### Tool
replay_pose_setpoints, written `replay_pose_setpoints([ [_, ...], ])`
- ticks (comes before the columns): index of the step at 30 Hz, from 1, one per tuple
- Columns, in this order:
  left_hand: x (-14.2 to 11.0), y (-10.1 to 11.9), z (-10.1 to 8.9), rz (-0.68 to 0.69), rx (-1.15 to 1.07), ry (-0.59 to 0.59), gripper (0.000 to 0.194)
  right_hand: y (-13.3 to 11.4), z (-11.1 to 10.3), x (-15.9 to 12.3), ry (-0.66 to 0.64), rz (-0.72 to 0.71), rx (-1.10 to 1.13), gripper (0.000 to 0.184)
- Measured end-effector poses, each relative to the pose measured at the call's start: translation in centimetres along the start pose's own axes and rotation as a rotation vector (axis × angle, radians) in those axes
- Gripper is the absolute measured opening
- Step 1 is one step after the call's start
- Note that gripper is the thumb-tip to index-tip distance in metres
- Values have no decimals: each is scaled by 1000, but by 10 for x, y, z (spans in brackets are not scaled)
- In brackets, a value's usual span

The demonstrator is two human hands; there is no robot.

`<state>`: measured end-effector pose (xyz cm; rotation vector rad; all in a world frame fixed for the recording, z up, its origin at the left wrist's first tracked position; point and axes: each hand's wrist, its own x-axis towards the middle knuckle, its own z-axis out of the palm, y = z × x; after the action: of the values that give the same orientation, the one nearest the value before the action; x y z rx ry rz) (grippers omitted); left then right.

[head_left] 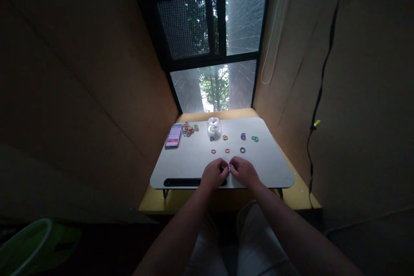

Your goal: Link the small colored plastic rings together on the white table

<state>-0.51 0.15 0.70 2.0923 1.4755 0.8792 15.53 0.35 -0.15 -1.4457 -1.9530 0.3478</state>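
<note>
Together, left hand (pixel 214 174) and right hand (pixel 243 171) pinch a pale item (pixel 229 167) — clear jar (pixel 214 128) beyond, contents unclear.

On your white rectangular folding table (pixel 181 164), the multicoloured ring pile (pixel 188 130) lies far left, between the flat rectangular phone (pixel 174 136) and the clear rounded plastic jar (pixel 214 129). Right of that jar lies the round green ring cluster (pixel 255 139); your left hand (pixel 214 173) and right hand (pixel 244 172) rest nearer.

My one camera sits on my head, looking forward and down along my forearms (pixel 183 224) to my fingers (pixel 222 164); it stands far enough back to take in the desk (pixel 181 161) and part of the window (pixel 185 28) beyond.
</note>
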Motion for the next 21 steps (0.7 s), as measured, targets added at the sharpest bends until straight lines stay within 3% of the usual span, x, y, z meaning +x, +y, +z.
replay_pose_setpoints([
  [21,0,3,-2,-16,20,-6,12,-1,-1,-1,-11,-7,12,7],
])
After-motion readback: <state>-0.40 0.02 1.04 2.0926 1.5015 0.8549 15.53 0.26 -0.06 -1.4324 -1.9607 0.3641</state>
